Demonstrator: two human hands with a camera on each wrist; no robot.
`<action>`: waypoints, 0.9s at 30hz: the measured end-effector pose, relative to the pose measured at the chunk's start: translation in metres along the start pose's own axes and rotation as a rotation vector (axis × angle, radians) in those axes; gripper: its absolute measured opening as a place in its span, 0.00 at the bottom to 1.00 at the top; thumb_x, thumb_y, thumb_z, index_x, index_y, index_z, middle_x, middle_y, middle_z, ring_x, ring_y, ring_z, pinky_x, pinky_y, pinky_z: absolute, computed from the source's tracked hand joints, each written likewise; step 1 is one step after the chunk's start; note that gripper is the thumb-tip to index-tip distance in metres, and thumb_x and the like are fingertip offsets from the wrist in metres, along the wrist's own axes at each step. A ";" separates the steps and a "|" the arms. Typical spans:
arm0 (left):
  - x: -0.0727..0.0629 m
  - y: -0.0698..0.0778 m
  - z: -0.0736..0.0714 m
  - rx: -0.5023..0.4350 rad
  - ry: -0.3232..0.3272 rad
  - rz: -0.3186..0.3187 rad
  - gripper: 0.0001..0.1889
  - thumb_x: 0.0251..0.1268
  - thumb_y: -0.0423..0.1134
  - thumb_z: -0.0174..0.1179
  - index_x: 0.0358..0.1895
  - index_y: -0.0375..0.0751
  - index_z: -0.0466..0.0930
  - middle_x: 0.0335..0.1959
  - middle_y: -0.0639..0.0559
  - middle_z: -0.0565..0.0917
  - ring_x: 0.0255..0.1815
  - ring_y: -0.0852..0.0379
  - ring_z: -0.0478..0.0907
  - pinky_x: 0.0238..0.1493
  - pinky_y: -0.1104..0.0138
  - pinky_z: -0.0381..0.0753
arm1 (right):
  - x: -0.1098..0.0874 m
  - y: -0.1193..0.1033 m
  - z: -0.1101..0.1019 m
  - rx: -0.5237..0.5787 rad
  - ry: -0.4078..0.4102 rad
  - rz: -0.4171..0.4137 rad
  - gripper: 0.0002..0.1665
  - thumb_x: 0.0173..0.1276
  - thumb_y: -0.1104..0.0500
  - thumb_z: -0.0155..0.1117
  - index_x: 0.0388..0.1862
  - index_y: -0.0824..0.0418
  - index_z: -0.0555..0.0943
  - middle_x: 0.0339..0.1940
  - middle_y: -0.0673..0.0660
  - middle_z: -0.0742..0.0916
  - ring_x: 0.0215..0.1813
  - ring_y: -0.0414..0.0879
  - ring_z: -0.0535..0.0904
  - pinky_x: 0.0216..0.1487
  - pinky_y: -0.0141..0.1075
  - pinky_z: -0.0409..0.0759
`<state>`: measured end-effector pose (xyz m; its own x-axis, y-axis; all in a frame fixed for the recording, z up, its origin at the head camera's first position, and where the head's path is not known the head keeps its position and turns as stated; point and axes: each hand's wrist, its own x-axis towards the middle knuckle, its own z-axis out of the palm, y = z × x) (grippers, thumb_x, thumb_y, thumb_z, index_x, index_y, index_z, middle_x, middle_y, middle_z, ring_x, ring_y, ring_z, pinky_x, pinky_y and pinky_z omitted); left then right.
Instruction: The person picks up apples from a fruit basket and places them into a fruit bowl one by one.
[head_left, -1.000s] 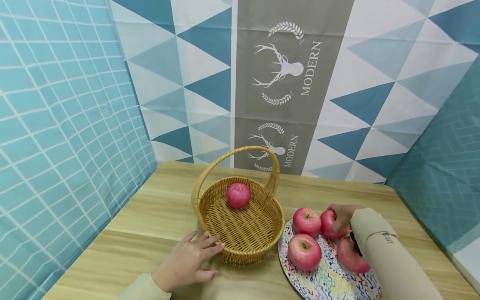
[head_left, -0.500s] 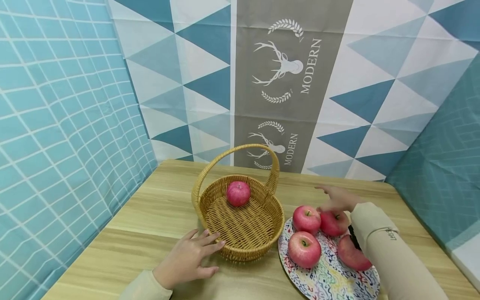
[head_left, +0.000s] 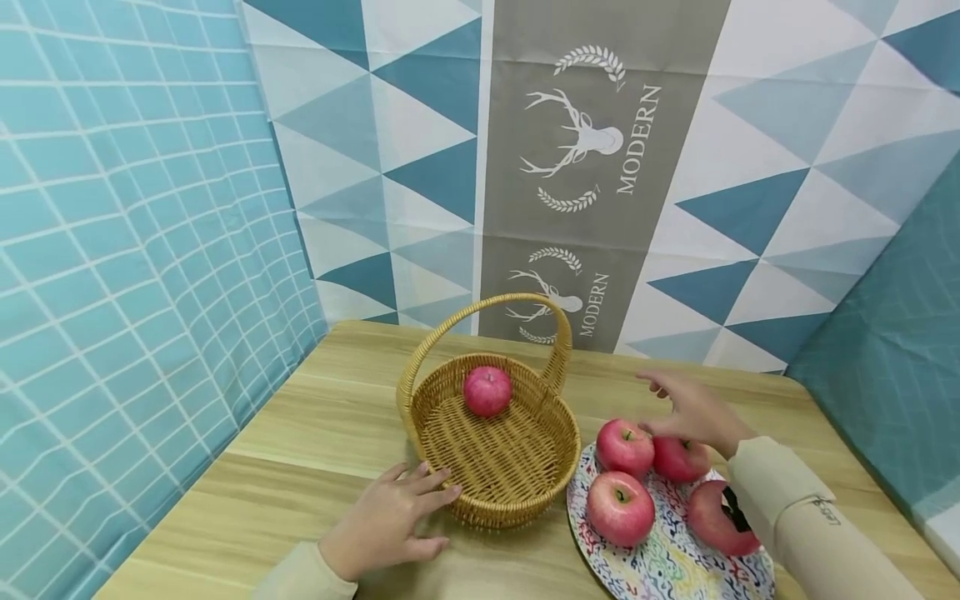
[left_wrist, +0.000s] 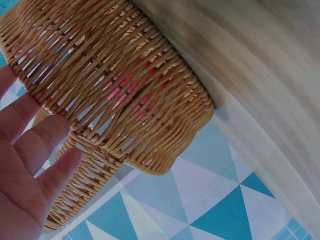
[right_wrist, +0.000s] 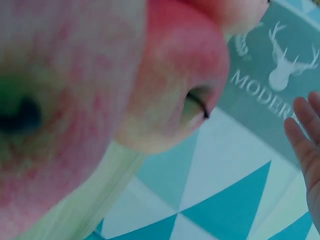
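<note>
My left hand (head_left: pixel 386 521) rests its relaxed fingertips on the near-left rim of a wicker basket (head_left: pixel 573 450) with an arched handle. The left wrist view shows those extended fingers (left_wrist: pixel 42 135) against the woven wall. One apple (head_left: pixel 487 392) lies in the basket near its back. My right hand (head_left: pixel 697 414) holds nothing and hovers over the back-right apple (head_left: pixel 681 461) on a patterned plate (head_left: pixel 660 571). Beside it on the plate are another back apple (head_left: pixel 625 446), a front-left apple (head_left: pixel 620 508) and a right apple (head_left: pixel 716 518), partly covered by my wrist strap.
A wooden table (head_left: pixel 300 467) carries the basket and the plate, which stand side by side. Behind it hangs a triangle-patterned cloth (head_left: pixel 427 108) with deer prints. Blue checked cloth (head_left: pixel 150 250) bounds the left, teal cloth (head_left: pixel 892 325) the right.
My right hand gripped the back-right apple a second ago, then let go and rose above it. The left hand stays at the basket rim. The head view has shifted slightly.
</note>
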<state>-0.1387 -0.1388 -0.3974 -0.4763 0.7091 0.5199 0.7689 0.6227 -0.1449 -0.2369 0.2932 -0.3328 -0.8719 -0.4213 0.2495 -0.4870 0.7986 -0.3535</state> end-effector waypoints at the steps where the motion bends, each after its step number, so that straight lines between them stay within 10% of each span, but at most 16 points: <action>1: 0.000 0.000 0.000 -0.002 -0.001 0.003 0.26 0.44 0.55 0.69 0.49 0.47 0.85 0.49 0.47 0.85 0.45 0.45 0.84 0.43 0.50 0.80 | -0.002 -0.002 0.002 -0.010 0.011 -0.021 0.42 0.52 0.50 0.73 0.63 0.66 0.72 0.49 0.63 0.81 0.48 0.57 0.77 0.41 0.51 0.80; 6: 0.001 0.000 0.000 -0.001 -0.014 0.007 0.26 0.44 0.55 0.70 0.49 0.47 0.85 0.49 0.47 0.85 0.45 0.43 0.83 0.42 0.49 0.80 | -0.001 -0.016 0.018 0.052 0.150 -0.112 0.39 0.50 0.57 0.75 0.60 0.66 0.73 0.48 0.61 0.81 0.43 0.52 0.79 0.41 0.47 0.80; 14: 0.000 -0.002 0.000 0.020 -0.003 0.004 0.27 0.42 0.56 0.70 0.48 0.47 0.85 0.48 0.48 0.85 0.45 0.45 0.84 0.45 0.50 0.79 | 0.022 -0.042 0.052 0.458 0.466 -0.131 0.36 0.42 0.75 0.73 0.55 0.75 0.74 0.42 0.63 0.79 0.35 0.42 0.77 0.39 0.32 0.80; 27: 0.002 -0.002 0.004 0.027 0.024 0.017 0.27 0.41 0.56 0.71 0.48 0.47 0.85 0.48 0.47 0.85 0.45 0.45 0.84 0.44 0.49 0.79 | 0.032 -0.051 0.056 0.444 0.246 -0.196 0.36 0.48 0.68 0.72 0.58 0.73 0.71 0.46 0.65 0.78 0.36 0.54 0.78 0.40 0.41 0.82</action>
<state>-0.1426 -0.1374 -0.3999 -0.4525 0.7116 0.5374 0.7650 0.6195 -0.1762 -0.2429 0.2148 -0.3569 -0.7509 -0.3890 0.5336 -0.6604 0.4339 -0.6129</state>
